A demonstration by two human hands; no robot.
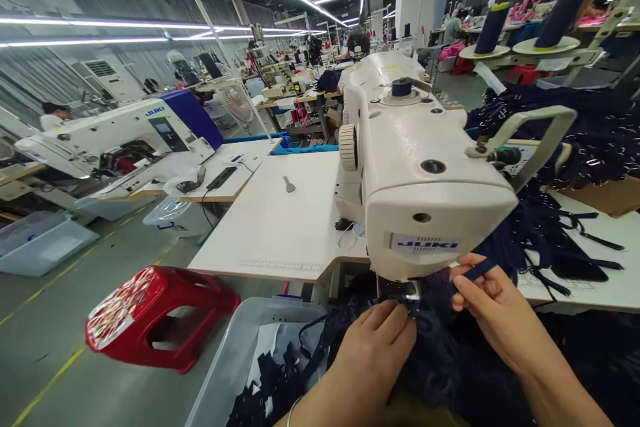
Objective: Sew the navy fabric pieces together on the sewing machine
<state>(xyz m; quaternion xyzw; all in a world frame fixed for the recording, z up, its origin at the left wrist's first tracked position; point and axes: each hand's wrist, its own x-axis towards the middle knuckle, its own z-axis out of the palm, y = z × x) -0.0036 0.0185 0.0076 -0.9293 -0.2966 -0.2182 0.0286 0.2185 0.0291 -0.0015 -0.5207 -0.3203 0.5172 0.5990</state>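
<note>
Well, right hand (493,300) pinches navy strap (479,269) — left hand (376,341) perhaps presses fabric (437,363).

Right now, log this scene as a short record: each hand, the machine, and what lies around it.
left hand: at dark fabric under the machine head; grip hidden
right hand: pinches a navy strip between its fingers
machine: white, marked JUKI
left of machine: grey tool on a white table
right of machine: heaped navy straps
floor: red stool
bin: holds dark pieces
</note>
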